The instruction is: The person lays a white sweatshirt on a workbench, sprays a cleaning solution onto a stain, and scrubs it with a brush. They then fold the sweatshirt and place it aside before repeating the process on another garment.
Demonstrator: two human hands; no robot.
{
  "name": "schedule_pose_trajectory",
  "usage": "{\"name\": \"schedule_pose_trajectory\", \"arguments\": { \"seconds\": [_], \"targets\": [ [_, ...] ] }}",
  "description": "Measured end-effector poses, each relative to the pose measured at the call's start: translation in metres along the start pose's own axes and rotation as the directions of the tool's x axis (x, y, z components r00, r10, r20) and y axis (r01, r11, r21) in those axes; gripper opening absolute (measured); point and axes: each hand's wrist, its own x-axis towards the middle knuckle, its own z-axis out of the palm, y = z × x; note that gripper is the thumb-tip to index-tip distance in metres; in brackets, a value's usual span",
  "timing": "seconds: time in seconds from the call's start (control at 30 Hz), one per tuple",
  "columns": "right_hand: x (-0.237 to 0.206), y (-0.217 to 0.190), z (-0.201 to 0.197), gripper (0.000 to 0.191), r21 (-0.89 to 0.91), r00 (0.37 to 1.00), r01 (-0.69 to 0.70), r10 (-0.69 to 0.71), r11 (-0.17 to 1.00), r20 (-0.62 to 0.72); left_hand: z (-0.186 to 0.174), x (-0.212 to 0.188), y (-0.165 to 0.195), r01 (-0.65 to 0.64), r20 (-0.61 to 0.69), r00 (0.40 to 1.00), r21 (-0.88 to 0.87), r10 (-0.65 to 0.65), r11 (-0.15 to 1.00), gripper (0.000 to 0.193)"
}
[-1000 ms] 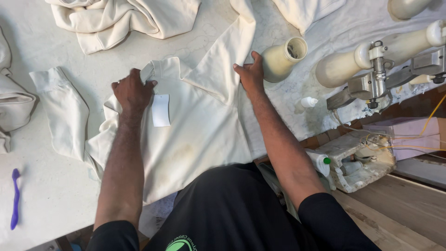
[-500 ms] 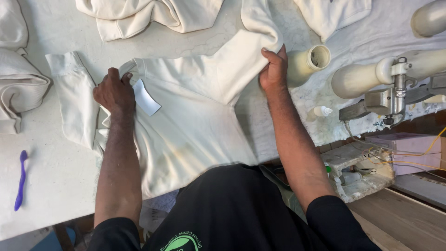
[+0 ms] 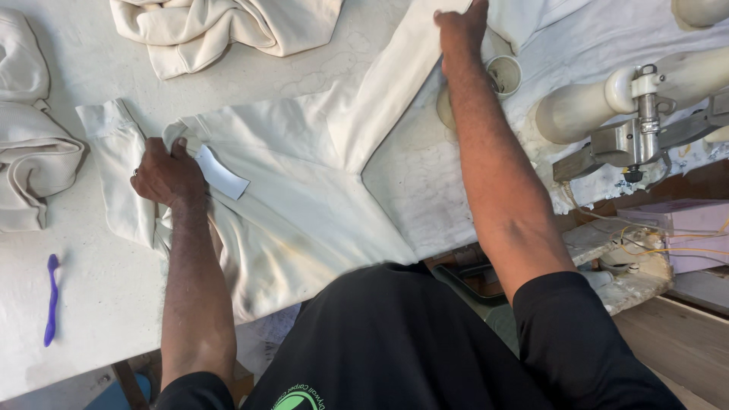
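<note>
A cream long-sleeved garment [image 3: 296,197] lies spread on the white table [image 3: 76,304]. My left hand [image 3: 165,173] presses down on its neck end, fingers curled over the cloth beside a white label [image 3: 222,173]. My right hand [image 3: 460,24] is stretched far out, gripping the end of one sleeve [image 3: 395,83] and holding it pulled straight toward the top of the view. The other sleeve [image 3: 114,167] lies folded to the left of my left hand.
More cream garments lie heaped at the top [image 3: 228,30] and at the left edge [image 3: 30,152]. A purple toothbrush-like tool [image 3: 51,300] lies at the lower left. A cream cylinder [image 3: 497,80] and a metal machine [image 3: 638,121] with padded arms stand at the right.
My right hand has drawn the sleeve farther out and away from me, straightening it. My left hand has slid left along the neck end, and the label now shows beside it.
</note>
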Motion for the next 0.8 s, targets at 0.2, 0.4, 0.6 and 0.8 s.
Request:
{"name": "schedule_pose_trajectory", "arguments": {
  "seconds": [0.2, 0.4, 0.6, 0.8],
  "targets": [
    [-0.097, 0.029, 0.002, 0.028, -0.269, 0.782, 0.574, -0.419, 0.774, 0.462, 0.007, -0.003, 0.002, -0.139, -0.099, 0.98, 0.268, 0.171, 0.953, 0.025],
    [-0.164, 0.066, -0.001, 0.026, -0.396, 0.55, 0.751, -0.169, 0.528, 0.818, 0.03, -0.037, 0.064, -0.461, 0.108, 0.852, -0.309, 0.512, 0.832, 0.025],
    [-0.164, 0.065, 0.014, 0.021, -0.576, 0.612, 0.673, 0.088, 0.465, 0.786, 0.04, -0.059, 0.103, -0.432, 0.317, 0.726, -0.48, 0.61, 0.763, 0.049],
    [-0.164, 0.05, 0.025, 0.021, -0.646, 0.647, 0.627, 0.171, 0.435, 0.743, 0.034, -0.059, 0.107, -0.385, 0.414, 0.718, -0.433, 0.559, 0.815, 0.055]
  ]
}}
